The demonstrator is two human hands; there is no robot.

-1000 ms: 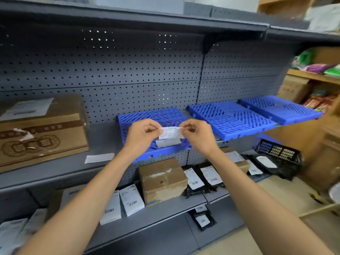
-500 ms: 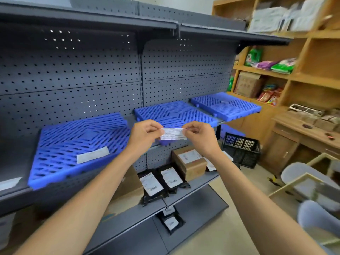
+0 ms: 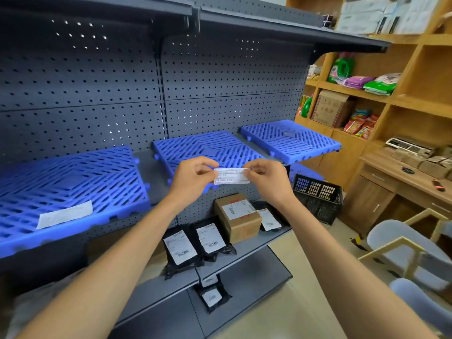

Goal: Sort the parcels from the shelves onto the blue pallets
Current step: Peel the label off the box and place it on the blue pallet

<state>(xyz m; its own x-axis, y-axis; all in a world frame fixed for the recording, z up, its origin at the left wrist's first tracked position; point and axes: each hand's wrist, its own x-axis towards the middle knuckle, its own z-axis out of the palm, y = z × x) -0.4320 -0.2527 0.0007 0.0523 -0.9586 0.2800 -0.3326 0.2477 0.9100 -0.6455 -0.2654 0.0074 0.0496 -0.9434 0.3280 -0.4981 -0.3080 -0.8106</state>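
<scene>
Grip: left hand and right hand pinch a label.
Shelf: three blue pallets.
Beside shelf: wooden counter, chair.

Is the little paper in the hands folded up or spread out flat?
Spread out flat. The left hand and right hand each pinch one end of the paper slip, stretching it so its printed lines show.
</scene>
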